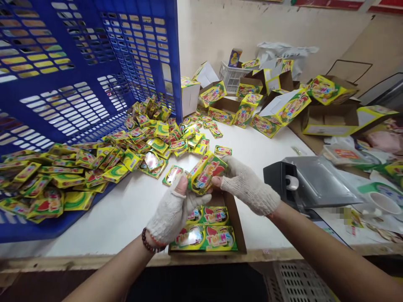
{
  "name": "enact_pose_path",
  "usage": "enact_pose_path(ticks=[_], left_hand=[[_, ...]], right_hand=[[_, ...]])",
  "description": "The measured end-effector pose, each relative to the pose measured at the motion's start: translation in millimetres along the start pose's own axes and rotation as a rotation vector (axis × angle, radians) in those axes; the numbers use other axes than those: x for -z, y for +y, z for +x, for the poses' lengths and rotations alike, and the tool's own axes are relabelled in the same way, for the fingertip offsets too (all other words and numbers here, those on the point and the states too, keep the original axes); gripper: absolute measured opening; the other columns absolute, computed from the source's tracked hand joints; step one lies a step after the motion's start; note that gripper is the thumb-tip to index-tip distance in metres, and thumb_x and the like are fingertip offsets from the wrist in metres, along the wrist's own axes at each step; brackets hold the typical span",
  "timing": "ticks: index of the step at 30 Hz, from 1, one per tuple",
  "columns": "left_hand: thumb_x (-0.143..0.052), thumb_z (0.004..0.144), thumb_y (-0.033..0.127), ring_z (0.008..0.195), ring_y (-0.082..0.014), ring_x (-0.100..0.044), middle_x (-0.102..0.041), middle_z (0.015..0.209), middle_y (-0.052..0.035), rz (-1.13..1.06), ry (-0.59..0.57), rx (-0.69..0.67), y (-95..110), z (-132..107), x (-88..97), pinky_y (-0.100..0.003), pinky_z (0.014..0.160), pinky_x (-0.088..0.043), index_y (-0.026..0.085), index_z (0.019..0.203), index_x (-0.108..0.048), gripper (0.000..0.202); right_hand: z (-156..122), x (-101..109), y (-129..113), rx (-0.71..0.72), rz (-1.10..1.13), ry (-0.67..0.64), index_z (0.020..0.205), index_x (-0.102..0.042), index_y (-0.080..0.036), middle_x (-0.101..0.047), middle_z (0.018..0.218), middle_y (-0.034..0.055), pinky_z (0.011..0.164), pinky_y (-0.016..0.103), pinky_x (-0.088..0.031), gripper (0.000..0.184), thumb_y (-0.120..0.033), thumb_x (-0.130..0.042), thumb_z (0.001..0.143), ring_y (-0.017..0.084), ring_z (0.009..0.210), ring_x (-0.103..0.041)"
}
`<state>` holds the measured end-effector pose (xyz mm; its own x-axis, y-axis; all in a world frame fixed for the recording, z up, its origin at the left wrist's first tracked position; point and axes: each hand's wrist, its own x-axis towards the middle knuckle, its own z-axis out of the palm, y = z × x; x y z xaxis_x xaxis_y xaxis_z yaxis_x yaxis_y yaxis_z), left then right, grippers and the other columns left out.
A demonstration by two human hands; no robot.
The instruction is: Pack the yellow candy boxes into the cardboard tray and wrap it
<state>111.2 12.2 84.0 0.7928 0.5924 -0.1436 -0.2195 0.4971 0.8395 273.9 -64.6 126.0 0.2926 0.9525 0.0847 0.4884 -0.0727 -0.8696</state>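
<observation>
Between my two gloved hands is a stack of small yellow-and-green candy boxes (206, 172) with watermelon pictures. My left hand (176, 207), in a white fingerless glove, grips the stack from the left and below, thumb on its near side. My right hand (248, 182), gloved alike, closes on its right end. Just below the hands an open cardboard carton (239, 226) sits at the table's front edge, with several of the same boxes (217, 238) lying flat in it. Part of the carton's far side is hidden behind my hands.
On the left a blue plastic crate (181, 54) lies tipped, with a heap of candy boxes (132, 147) spilling onto the white table (126, 218). Open display cartons (248, 109) are piled at the back. A black tape dispenser (280, 178) stands to the right, beside clear plastic sheets (321, 180).
</observation>
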Motion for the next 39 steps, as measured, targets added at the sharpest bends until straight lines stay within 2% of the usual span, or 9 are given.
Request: enact_pose_path(ticks=[3,7,13,17,22,25,29,34,39], left_hand=[[-0.045,0.088,0.065,0.100,-0.0245,-0.065,-0.067,0.114,-0.0105,0.267,0.017,-0.043,-3,-3,8.6,-0.039,0.086,-0.054,0.020,0.122,-0.058,0.057],[-0.043,0.092,0.055,0.106,-0.0239,-0.061,-0.066,0.110,-0.0087,1.014,0.278,-0.319,13,10,53.3,-0.036,0.094,-0.048,0.019,0.109,-0.062,0.044],[-0.056,0.083,0.031,0.100,-0.0282,-0.061,-0.062,0.107,-0.0129,1.795,0.331,-0.061,12,59,96.3,-0.037,0.083,-0.048,0.017,0.101,-0.060,0.023],[-0.057,0.078,0.022,0.101,-0.0308,-0.060,-0.062,0.105,-0.0154,1.808,0.333,-0.038,-5,71,103.0,-0.040,0.084,-0.047,0.017,0.102,-0.059,0.025],[-0.058,0.081,0.039,0.099,-0.0261,-0.061,-0.064,0.106,-0.0121,1.538,0.404,-0.161,5,48,110.5,-0.037,0.086,-0.049,0.015,0.114,-0.055,0.040],[-0.062,0.080,0.042,0.111,-0.0255,-0.059,-0.060,0.123,-0.0111,1.133,0.417,-0.382,8,20,91.9,-0.038,0.097,-0.047,0.017,0.130,-0.049,0.057],[-0.066,0.081,0.039,0.120,-0.0256,-0.056,-0.054,0.136,-0.0087,0.821,0.266,-0.378,-15,-17,51.1,-0.038,0.102,-0.047,0.024,0.138,-0.043,0.063],[-0.070,0.079,0.036,0.122,-0.0279,-0.055,-0.056,0.134,-0.0082,0.828,0.260,-0.316,-43,-35,35.2,-0.041,0.104,-0.045,0.027,0.135,-0.048,0.060],[-0.067,0.082,0.035,0.114,-0.0255,-0.058,-0.058,0.127,-0.0067,0.849,0.224,-0.297,-41,-33,40.8,-0.039,0.097,-0.049,0.028,0.137,-0.045,0.059]], right_hand=[[-1,7,7,-0.043,0.100,-0.079,0.116,-0.052,-0.016,-0.068,0.109,0.0087,0.082,0.034,-0.053,0.037,-0.037,-0.056,0.086,0.020,0.095,-0.064],[8,16,17,-0.058,-0.500,-0.234,0.103,-0.060,-0.017,-0.069,0.092,0.0074,0.073,0.032,-0.050,0.022,-0.021,-0.060,0.081,0.021,0.082,-0.064],[26,-28,7,-0.103,-1.089,-0.677,0.093,-0.071,-0.008,-0.072,0.093,0.0206,0.077,0.041,-0.051,0.019,-0.008,-0.067,0.074,0.034,0.092,-0.069],[22,-54,11,-0.258,-1.102,-0.684,0.100,-0.070,-0.007,-0.071,0.098,0.0209,0.074,0.040,-0.055,0.026,-0.010,-0.070,0.074,0.035,0.095,-0.069],[-4,-53,33,-0.059,-1.173,-0.394,0.108,-0.064,-0.012,-0.066,0.105,0.0174,0.075,0.037,-0.055,0.025,-0.007,-0.051,0.087,0.029,0.094,-0.065],[-8,-55,41,-0.082,-1.218,-0.417,0.110,-0.064,-0.011,-0.062,0.106,0.0189,0.072,0.036,-0.054,0.029,-0.005,-0.045,0.088,0.029,0.096,-0.061],[-5,-58,41,-0.152,-1.169,-0.515,0.114,-0.062,-0.011,-0.060,0.108,0.0187,0.071,0.036,-0.054,0.030,-0.006,-0.048,0.088,0.029,0.097,-0.061],[-14,-57,46,-0.125,-1.195,-0.426,0.112,-0.061,-0.017,-0.058,0.108,0.0158,0.068,0.035,-0.054,0.029,-0.008,-0.043,0.091,0.028,0.094,-0.061],[-10,-57,54,-0.057,-1.169,-0.415,0.115,-0.058,-0.019,-0.060,0.105,0.0136,0.068,0.037,-0.053,0.030,-0.009,-0.046,0.089,0.029,0.092,-0.061]])
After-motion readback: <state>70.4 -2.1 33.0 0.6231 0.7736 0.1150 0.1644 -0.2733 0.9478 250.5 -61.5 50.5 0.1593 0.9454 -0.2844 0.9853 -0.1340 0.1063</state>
